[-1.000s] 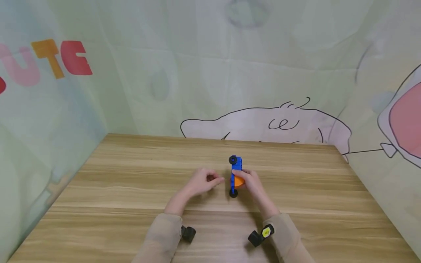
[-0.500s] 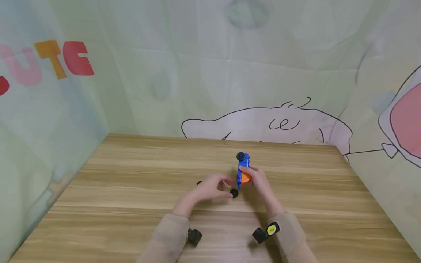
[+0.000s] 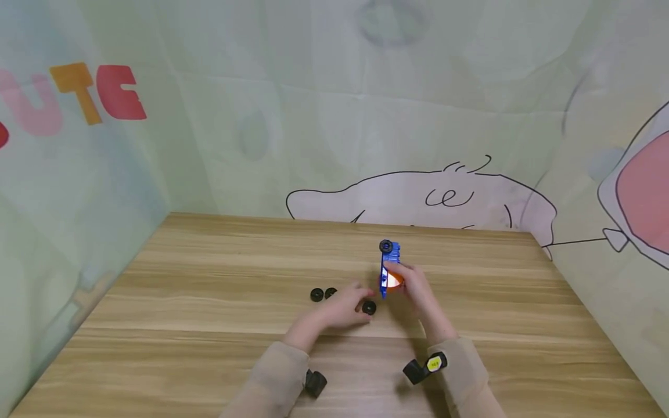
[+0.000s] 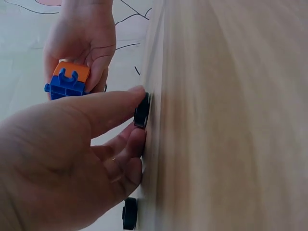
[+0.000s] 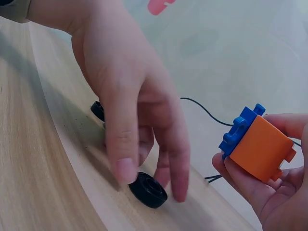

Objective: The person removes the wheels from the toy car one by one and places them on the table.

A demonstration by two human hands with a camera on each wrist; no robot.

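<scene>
My right hand (image 3: 415, 284) grips a toy car (image 3: 389, 261) with a blue chassis and an orange part, held on end above the table. A black wheel (image 3: 385, 246) sits at its far end; the near end shows bare blue clips in the right wrist view, beside the orange part (image 5: 262, 149). Lower and to the left, my left hand (image 3: 342, 307) has thumb and fingers on either side of a loose black wheel (image 3: 369, 307). The left wrist view shows the thumb tip at the edge of that wheel (image 4: 142, 110), close against the tabletop.
Two more black wheels (image 3: 316, 295) lie side by side on the wooden table (image 3: 219, 278), just left of my left hand and partly behind it. A printed cloth backdrop (image 3: 219, 116) rises behind the table's far edge.
My right hand has moved the toy car right and slightly away, off the loose wheel it overlapped. My left hand has moved right and nearer onto that wheel, uncovering the two wheels behind it.
</scene>
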